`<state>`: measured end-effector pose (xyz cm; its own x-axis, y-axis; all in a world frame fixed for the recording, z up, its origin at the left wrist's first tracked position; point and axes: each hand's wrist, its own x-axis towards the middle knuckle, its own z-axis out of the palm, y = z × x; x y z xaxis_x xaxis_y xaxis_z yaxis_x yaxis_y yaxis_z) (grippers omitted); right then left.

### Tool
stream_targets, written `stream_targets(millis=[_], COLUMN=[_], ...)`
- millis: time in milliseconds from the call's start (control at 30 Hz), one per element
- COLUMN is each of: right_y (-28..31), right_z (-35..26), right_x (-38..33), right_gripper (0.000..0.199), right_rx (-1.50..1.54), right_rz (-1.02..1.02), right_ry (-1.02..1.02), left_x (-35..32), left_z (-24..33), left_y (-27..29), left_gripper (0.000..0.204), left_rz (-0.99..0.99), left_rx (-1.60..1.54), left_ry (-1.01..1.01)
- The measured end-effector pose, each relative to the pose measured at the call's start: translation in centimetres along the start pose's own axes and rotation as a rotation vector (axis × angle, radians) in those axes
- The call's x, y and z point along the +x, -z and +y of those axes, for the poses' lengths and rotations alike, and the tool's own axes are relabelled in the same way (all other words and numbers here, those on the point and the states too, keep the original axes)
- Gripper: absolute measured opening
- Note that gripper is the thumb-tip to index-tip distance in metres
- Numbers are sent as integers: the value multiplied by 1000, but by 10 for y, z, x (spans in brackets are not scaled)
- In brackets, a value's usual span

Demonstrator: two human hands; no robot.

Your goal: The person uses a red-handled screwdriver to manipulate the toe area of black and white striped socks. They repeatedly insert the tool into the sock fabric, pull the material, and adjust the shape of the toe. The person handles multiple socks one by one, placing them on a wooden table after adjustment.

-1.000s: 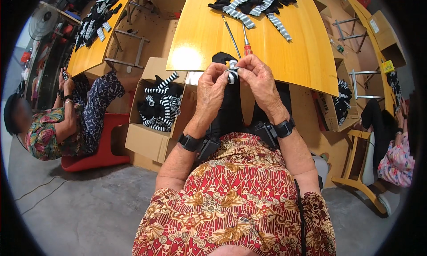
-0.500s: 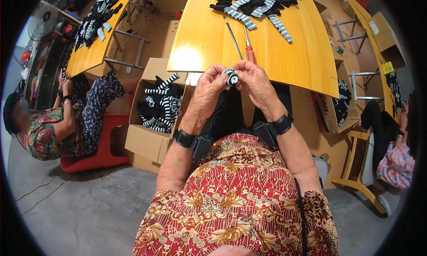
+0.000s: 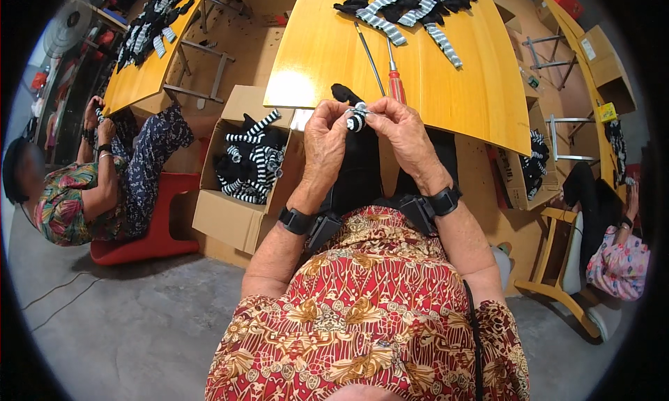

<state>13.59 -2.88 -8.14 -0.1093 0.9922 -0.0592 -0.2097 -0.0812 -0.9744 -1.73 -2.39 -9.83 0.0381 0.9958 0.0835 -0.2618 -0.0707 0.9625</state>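
Observation:
A black-and-white striped sock (image 3: 356, 121) is bunched between my two hands at the near edge of the table. My left hand (image 3: 325, 140) pinches it from the left, thumb against fingers. From the other side my right hand (image 3: 404, 137) grips its edge between thumb and fingertips. A black part of the sock (image 3: 343, 92) sticks up beyond my left fingers. Just past my hands lie a screwdriver with a red handle (image 3: 396, 87) and a thin dark rod (image 3: 369, 57); the rod's near end is close to my right fingers.
A pile of striped and black socks (image 3: 411, 14) covers the far part of the yellow table (image 3: 460, 98). An open carton (image 3: 226, 223) holding striped socks stands at my left, another carton (image 3: 514, 174) at my right. Seated co-workers (image 3: 77, 206) are on both sides.
The black part of the sock now shows above my left fingers, and its striped end has shifted slightly left. Both hands still pinch it at nearly the same place.

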Motion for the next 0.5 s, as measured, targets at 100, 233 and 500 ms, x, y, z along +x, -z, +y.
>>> stream_targets(millis=[100,233,500], right_y=[-4,4,9], right_z=[-6,-1,10], right_x=[1,4,8], right_gripper=[8,5,4], right_rx=[-34,79,302], right_rz=[11,-26,-57], right_ry=[24,-48,-106], left_x=[2,5,-1], left_z=[0,-2,-11], left_y=[-3,4,4], left_gripper=[7,13,10], left_rz=[18,-66,-148], left_rx=[-127,-241,-775], left_ry=[1,122,355])
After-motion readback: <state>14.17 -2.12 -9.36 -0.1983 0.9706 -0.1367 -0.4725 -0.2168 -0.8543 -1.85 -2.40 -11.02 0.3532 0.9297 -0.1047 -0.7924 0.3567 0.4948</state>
